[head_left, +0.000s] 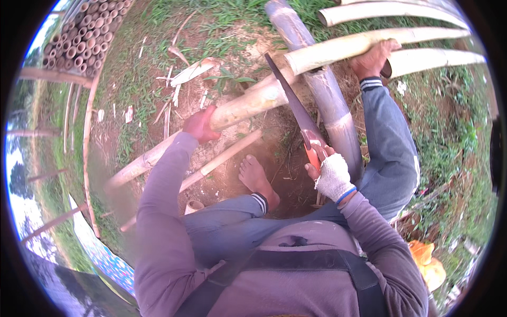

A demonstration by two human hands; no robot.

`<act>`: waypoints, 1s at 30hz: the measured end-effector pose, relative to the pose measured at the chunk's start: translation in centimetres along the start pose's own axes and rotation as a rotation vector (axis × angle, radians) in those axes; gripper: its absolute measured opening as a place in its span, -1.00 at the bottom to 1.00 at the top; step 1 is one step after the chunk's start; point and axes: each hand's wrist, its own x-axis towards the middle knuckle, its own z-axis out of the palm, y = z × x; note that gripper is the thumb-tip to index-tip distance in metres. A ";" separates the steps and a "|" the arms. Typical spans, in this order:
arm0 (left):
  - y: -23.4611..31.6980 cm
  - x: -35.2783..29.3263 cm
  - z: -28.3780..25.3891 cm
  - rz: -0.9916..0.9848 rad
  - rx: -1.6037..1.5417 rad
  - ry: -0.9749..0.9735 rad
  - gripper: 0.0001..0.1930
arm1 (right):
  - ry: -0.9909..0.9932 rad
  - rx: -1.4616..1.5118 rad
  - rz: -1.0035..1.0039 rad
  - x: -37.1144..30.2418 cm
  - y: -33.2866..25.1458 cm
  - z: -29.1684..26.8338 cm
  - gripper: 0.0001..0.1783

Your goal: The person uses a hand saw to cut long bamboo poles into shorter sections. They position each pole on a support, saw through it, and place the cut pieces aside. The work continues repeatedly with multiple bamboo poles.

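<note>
My left hand (200, 124) is wrapped round a pale bamboo pole (248, 107) that slants from lower left up toward the middle. In my right hand (330, 170), which wears a white knit glove with bare fingertips, is the orange handle of a handsaw (293, 104). The dark blade points up and left, passing by the pole's right end. Just beyond the blade is the end of another bamboo length (343, 51), lying across a thick grey bamboo log (331, 98). That end looks offset from the pole I hold. My right bare foot (374, 59) presses against the bamboo on the right.
More bamboo lengths (391, 12) lie at upper right. A thin bamboo stick (227, 156) rests near my left foot (254, 177), beside a short bamboo ring (194, 206). Cut bamboo pieces (84, 39) are stacked at upper left. Husk scraps (193, 71) and sawdust cover the ground. An orange bag (426, 263) sits at right.
</note>
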 end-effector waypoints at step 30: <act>-5.9 -38.5 6.2 -0.372 -0.139 0.094 -0.25 | -0.648 0.644 -0.333 7.5 -24.1 11.3 -0.38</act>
